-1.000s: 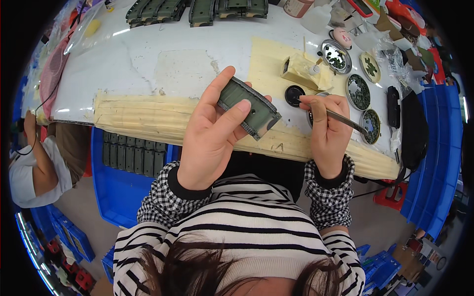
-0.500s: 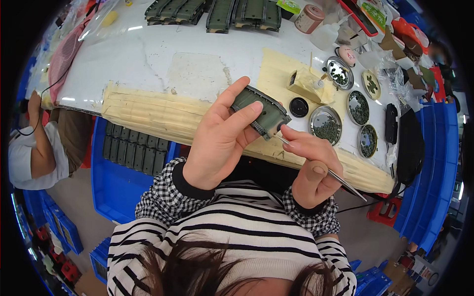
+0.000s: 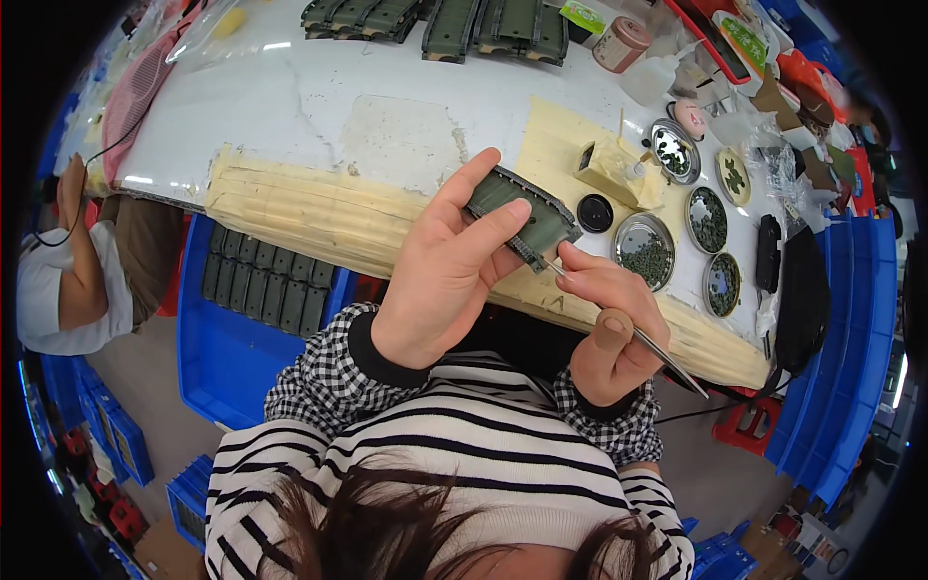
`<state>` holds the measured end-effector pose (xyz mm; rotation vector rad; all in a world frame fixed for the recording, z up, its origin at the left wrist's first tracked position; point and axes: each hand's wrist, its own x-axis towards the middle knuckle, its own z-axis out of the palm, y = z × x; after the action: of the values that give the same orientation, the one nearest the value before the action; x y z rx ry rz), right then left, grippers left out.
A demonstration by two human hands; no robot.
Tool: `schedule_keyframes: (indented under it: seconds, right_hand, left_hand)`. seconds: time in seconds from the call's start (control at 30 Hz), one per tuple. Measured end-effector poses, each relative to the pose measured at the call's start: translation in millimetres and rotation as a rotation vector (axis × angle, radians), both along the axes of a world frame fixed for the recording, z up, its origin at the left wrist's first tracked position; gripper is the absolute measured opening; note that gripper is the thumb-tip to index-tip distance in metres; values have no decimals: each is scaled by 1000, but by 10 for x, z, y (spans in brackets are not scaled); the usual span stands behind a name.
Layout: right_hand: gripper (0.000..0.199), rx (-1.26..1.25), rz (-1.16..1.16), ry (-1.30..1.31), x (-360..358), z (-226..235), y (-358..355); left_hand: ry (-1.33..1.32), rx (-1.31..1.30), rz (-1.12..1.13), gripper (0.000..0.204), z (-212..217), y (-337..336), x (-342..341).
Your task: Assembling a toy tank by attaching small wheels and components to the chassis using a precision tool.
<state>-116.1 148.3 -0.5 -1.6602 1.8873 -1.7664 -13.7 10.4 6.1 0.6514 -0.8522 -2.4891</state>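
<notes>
Above the tape-edged white table [image 3: 290,116], left hand [image 3: 440,275] pinches the dark-green rectangular plastic casing [image 3: 522,217] steady, so right hand [image 3: 604,329], fingers closed on thin metal tweezers [image 3: 638,333], reaches its edge.

The green model tank hull [image 3: 522,220] in the left hand [image 3: 440,275] looks like matt moulded plastic, with ribbed, toothed edges. The tweezers [image 3: 638,336] in the right hand [image 3: 604,333] are thin bright metal with a smooth shine. The counter [image 3: 290,106] has a glossy white top, scuffed and patched with duller areas, and its front edge is wrapped in matt cream masking tape [image 3: 290,208], wrinkled in strips. The round dishes [image 3: 646,251] are polished metal holding small matt green parts. The crate [image 3: 242,348] under the counter is smooth blue plastic. The sleeve cuffs [image 3: 324,382] are soft checked cloth.
</notes>
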Motion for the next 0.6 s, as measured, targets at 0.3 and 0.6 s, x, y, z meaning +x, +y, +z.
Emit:
schedule_keyframes:
  seconds: [0.3,0.6]
  right_hand:
    - [22,37,22,131,16,47,12]
    - [24,49,12,177,55,12,32]
  left_hand:
    - [41,23,14,53,-29,15,-1]
    - [102,-10,39,54,-42,55,-4]
